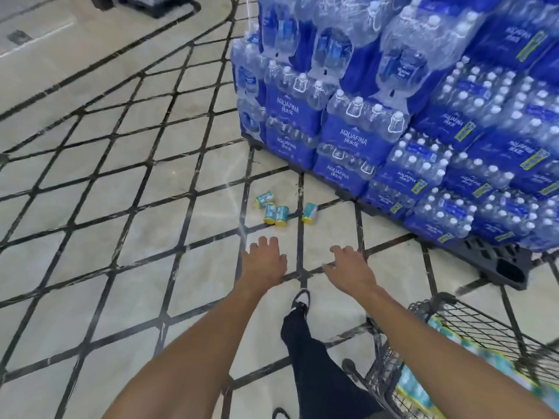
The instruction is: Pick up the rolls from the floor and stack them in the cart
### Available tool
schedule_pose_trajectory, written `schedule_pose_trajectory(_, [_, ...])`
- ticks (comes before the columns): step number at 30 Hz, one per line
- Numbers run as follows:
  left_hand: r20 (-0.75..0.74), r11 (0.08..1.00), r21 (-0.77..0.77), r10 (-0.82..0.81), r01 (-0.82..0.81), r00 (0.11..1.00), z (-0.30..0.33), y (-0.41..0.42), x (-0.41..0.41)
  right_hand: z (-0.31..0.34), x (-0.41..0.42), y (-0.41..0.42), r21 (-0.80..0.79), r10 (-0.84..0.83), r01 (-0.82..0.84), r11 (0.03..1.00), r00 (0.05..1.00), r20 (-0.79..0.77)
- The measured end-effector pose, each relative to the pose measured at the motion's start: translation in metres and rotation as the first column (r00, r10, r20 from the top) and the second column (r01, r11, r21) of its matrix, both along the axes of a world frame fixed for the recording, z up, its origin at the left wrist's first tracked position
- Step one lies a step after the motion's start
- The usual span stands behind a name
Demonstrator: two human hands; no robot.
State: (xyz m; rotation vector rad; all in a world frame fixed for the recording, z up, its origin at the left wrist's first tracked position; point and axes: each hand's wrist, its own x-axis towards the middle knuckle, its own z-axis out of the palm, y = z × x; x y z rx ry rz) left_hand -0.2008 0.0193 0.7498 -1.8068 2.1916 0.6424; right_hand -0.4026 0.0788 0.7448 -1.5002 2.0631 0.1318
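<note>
Four small rolls (278, 210) in teal and white wrappers lie on the tiled floor (121, 182), close in front of a big stack of blue water bottle packs (408, 122). Three of them bunch together on the left and one sits a little apart on the right. Both arms reach out toward them, but the hands are not there yet. The left hand (264, 260) is loose with its fingers a bit spread and holds nothing. The right hand (351, 267) is loose too, fingers gently bent, and it is empty. The wire cart (453, 322) stands near, at the right, with more teal packs already inside. The rolls look light and soft, so they should squash a little when squeezed. Their wrappers look shiny and may be slippery. A good way is to wrap the fingers around the round middle of a roll, not the flat ends.
</note>
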Motion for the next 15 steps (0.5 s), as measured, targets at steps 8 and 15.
schedule_pose_trajectory(8, [0.032,0.997,0.07,-0.041,0.039,0.999,-0.052,-0.157,-0.057,-0.052,-0.047,-0.146,0.125,0.021,-0.014,0.992,0.999,-0.049])
schedule_pose_trajectory(15, [0.055,0.981,0.168,-0.106,0.095,0.993,-0.137,-0.269,-0.075,-0.125,-0.07,-0.263,0.245,-0.042,0.031,0.969,0.998,0.041])
